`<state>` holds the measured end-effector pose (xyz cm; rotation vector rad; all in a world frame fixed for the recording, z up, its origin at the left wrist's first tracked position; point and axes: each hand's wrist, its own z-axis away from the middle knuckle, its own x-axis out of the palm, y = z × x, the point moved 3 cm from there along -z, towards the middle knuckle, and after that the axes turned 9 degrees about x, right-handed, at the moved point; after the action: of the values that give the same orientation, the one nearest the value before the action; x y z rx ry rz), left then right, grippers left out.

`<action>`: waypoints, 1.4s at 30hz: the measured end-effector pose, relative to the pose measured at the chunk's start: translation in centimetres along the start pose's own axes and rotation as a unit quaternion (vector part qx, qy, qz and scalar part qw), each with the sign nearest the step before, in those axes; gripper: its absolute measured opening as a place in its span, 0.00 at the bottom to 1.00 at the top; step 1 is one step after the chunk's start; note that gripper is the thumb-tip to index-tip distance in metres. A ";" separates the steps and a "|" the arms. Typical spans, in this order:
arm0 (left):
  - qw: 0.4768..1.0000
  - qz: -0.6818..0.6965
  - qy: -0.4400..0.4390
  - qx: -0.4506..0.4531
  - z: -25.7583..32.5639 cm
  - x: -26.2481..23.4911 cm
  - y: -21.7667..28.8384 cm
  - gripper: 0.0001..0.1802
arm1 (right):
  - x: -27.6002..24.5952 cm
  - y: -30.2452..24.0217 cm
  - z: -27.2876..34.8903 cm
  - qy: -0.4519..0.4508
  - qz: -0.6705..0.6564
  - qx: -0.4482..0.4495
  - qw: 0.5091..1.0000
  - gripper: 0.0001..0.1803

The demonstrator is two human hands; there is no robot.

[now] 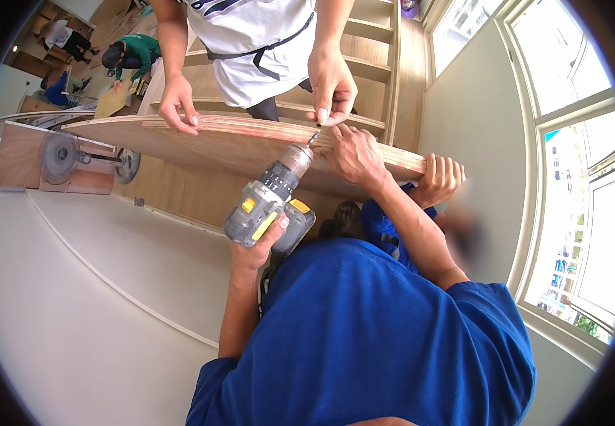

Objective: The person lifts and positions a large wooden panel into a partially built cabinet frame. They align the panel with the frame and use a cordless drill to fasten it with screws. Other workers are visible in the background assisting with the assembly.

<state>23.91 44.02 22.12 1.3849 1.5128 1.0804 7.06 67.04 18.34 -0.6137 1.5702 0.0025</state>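
My left hand (273, 233) is wrapped around the grip of a grey cordless drill (268, 192) with yellow patches. Its bit (314, 137) points up and away, with the tip at the top edge of a curved, layered plywood board (250, 145). Just right of the bit, my right hand (355, 155) grips the board's edge with bent fingers. Across the board, a person in white pinches a small dark piece, too small to name, in one hand (332, 89) by the bit tip. That person's other hand (177, 106) touches the board's edge farther left.
Another person's hand (441, 179) holds the board's right end. Wooden steps (371, 50) rise beyond it. A dumbbell-like piece with two round discs (60, 151) is at the left. Windows (577, 177) line the right wall; several people work at the far left.
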 end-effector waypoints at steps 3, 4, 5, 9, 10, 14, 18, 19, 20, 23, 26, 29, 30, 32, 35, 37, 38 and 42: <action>1.000 0.009 0.003 0.000 0.1 -0.2 -0.3 0.20 | -0.2 0.0 -0.2 -0.010 -0.022 0.008 1.000 0.35; 1.000 0.009 -0.001 -0.001 0.1 -0.4 -0.5 0.21 | 0.0 0.1 -0.1 -0.004 -0.020 0.006 1.000 0.35; 1.000 0.010 -0.004 -0.001 0.0 -0.3 -0.5 0.21 | 0.2 0.3 -0.1 0.001 -0.018 0.004 1.000 0.36; 1.000 0.005 0.000 -0.003 -0.2 0.1 0.1 0.21 | 0.4 0.6 0.0 0.006 -0.021 -0.001 1.000 0.36; 1.000 0.008 0.001 -0.009 -0.2 0.0 0.1 0.22 | 0.3 0.5 -0.1 0.007 -0.028 0.000 1.000 0.36; 1.000 -0.005 -0.003 -0.006 0.0 -0.2 -0.1 0.21 | -0.4 0.0 -0.1 0.003 -0.035 -0.003 0.999 0.35; 0.998 -0.057 -0.007 -0.015 -0.1 -0.3 0.3 0.21 | 0.2 0.2 0.0 0.015 -0.016 -0.003 1.000 0.30; 0.997 -0.069 -0.010 -0.014 -0.1 -0.3 0.5 0.21 | 0.5 0.3 0.0 0.024 -0.013 -0.010 1.000 0.30; 0.996 -0.083 -0.012 -0.012 -0.2 -0.4 0.6 0.21 | 0.4 0.2 -0.1 0.033 -0.011 -0.018 0.999 0.29; 0.997 -0.072 -0.006 -0.017 -0.4 -0.4 1.0 0.21 | 0.4 -0.2 0.0 0.028 -0.006 -0.008 1.000 0.29; 0.998 -0.047 0.003 -0.050 -0.7 -0.2 1.1 0.21 | 0.1 -0.4 0.0 0.018 -0.018 -0.001 1.000 0.28; 0.999 -0.016 0.010 -0.040 -1.0 0.3 0.6 0.20 | -0.6 -0.8 0.1 -0.001 -0.033 0.018 0.999 0.34; 0.999 -0.001 0.006 -0.034 -1.2 0.6 0.5 0.20 | -0.5 -0.7 0.2 0.001 -0.036 0.015 0.999 0.34; 0.999 0.028 -0.003 -0.023 -1.6 1.0 0.2 0.21 | -0.2 -0.3 0.3 0.007 -0.040 0.012 0.999 0.35; 0.992 0.122 0.031 -0.028 -1.7 1.4 -0.8 0.19 | 0.4 0.4 0.1 0.006 -0.013 -0.021 1.000 0.35; 0.983 0.174 0.049 -0.029 -1.3 1.5 -1.4 0.21 | 0.0 0.6 0.2 0.008 -0.006 0.000 1.000 0.34; 0.978 0.197 0.064 -0.027 -1.0 1.2 -1.8 0.22 | 0.1 0.2 0.2 0.009 -0.004 0.004 1.000 0.33; 0.971 0.218 0.098 -0.010 0.8 2.9 -4.1 0.28 | 0.9 4.9 2.1 0.109 0.006 -0.028 0.994 0.30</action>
<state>23.13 46.86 17.91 1.6841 1.3576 1.5344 7.17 71.60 15.47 -0.6669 1.7900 -0.0120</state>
